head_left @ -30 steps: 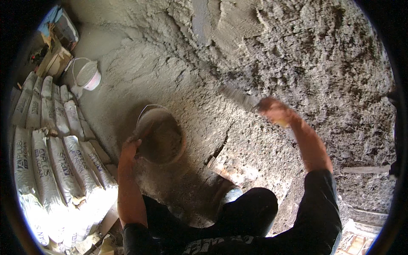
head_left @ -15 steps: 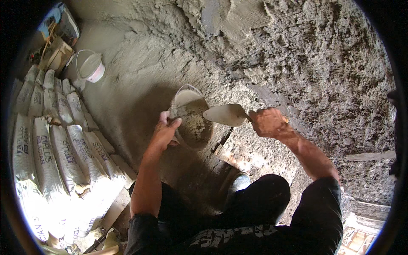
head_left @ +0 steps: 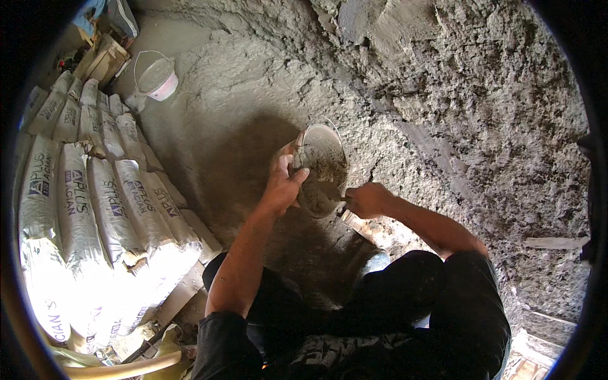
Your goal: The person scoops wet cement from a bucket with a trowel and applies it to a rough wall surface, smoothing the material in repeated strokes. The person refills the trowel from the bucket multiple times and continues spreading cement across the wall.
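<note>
Head view: the left hand (head_left: 282, 187) grips the bucket (head_left: 322, 135) between both hands; the right hand (head_left: 369, 200) is closed round a trowel (head_left: 329, 189), blade inside. Unused mortar (head_left: 323, 162) lies there; the surface (head_left: 500, 107) looks only partly smoothed, coarse at right.

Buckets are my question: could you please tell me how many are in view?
2: the held bucket, gripped by the left hand near the middle, and the pinkish-white bucket at upper left, near the stacked sacks. Others could be hidden.
</note>
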Tool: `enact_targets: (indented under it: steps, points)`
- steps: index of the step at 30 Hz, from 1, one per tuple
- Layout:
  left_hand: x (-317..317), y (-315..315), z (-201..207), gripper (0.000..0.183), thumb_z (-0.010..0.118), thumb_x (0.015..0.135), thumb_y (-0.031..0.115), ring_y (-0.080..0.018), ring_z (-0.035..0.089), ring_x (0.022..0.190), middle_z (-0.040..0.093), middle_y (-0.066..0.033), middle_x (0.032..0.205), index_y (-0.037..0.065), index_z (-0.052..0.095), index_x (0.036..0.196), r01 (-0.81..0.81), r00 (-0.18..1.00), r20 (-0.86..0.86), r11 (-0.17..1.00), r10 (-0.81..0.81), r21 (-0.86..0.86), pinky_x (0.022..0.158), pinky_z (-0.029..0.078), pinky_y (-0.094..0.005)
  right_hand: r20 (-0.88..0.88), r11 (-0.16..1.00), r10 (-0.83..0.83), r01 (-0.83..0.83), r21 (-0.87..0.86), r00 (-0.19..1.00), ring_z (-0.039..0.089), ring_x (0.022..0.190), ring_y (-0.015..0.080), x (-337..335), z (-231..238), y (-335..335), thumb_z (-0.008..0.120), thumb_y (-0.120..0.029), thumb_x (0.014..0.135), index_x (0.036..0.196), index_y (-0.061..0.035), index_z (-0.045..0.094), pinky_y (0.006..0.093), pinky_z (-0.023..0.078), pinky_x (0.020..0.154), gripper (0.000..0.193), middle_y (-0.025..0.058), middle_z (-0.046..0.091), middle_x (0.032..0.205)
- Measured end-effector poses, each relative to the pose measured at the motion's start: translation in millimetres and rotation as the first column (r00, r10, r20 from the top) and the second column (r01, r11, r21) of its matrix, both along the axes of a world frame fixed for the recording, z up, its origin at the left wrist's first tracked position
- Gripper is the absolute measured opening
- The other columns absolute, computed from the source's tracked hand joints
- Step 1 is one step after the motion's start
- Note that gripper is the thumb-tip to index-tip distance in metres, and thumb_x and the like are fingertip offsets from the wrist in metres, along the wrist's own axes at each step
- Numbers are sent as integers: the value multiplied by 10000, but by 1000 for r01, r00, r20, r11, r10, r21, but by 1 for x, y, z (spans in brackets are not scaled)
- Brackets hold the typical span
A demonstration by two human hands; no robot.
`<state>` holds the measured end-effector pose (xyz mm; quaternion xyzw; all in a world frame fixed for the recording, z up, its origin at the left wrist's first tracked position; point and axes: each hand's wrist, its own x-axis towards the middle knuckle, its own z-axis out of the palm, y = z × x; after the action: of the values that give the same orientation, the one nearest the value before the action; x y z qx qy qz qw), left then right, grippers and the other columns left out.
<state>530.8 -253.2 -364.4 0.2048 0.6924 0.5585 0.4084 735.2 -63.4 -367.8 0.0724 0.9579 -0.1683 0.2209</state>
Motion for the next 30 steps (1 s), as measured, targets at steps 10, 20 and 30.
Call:
enact_targets:
  steps: [10, 20, 30]
  points:
    - [-45, -14, 11, 458, 643, 1006, 287, -322, 636, 1108, 589, -120, 1326, 166, 477, 1415, -112, 973, 202, 994, 112, -7, 645, 615, -500, -125, 991, -135, 132, -27, 983, 714, 760, 420, -6, -19, -4, 606, -309, 957, 1251, 8, 545, 560, 566, 692, 436, 216, 695, 755]
    - [-90, -43, 1, 554, 606, 1030, 300, -402, 608, 1211, 529, -170, 1441, 161, 400, 1525, -253, 932, 209, 945, 296, -208, 735, 651, -570, -84, 966, 58, -77, -246, 995, 732, 892, 335, -23, 78, 9, 624, -360, 987, 1112, -39, 616, 491, 579, 804, 344, 134, 720, 928]
    - [-79, -36, 16, 543, 604, 1034, 291, -405, 559, 1281, 500, -170, 1468, 126, 393, 1505, -251, 934, 207, 946, 293, -207, 754, 652, -573, -513, 849, -316, 479, 222, 798, 667, 649, 246, 51, 246, 192, 521, -124, 1024, 1201, -7, 685, 360, 574, 558, 268, 167, 729, 1064]
